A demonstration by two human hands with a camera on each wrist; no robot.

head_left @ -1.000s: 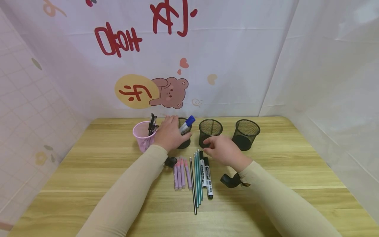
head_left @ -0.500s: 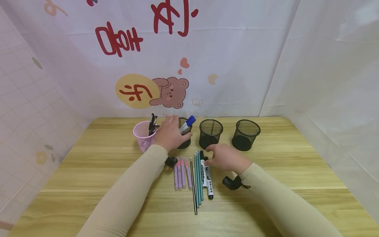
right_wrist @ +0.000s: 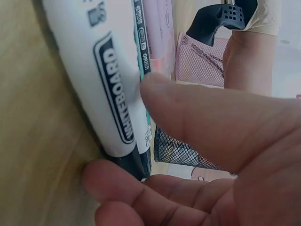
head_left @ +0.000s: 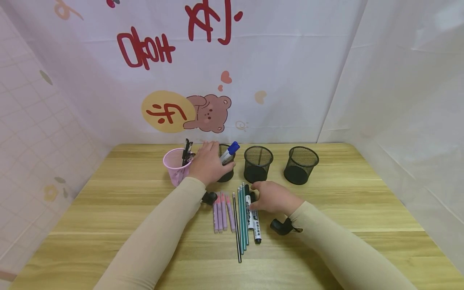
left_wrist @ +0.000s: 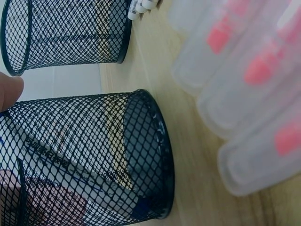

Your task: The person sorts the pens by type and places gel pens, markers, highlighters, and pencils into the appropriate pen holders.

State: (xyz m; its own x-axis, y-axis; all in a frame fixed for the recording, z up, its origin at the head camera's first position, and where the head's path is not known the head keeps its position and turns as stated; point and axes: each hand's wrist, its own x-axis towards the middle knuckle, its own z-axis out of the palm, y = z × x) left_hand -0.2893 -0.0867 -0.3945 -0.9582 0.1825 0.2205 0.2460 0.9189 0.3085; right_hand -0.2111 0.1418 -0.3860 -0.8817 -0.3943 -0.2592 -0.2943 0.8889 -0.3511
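While the left hand [head_left: 209, 166] lies spread at the rim of a black cup [head_left: 226, 175] with a blue-capped marker [head_left: 229, 151] in it, gripping or resting I can't tell from here, the right hand [head_left: 277, 197] has hold of nothing, thumb and fingers parted around the cap end of a whiteboard marker [right_wrist: 94, 70] lying on the table [head_left: 380, 217] beside another marker [head_left: 249, 206].

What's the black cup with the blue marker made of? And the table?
The black cup: probably painted metal, slightly glossy, judging by its fine see-through mesh; plastic is possible. The table: smooth-looking wood, or a wood-look covering, because streaky grain shows.
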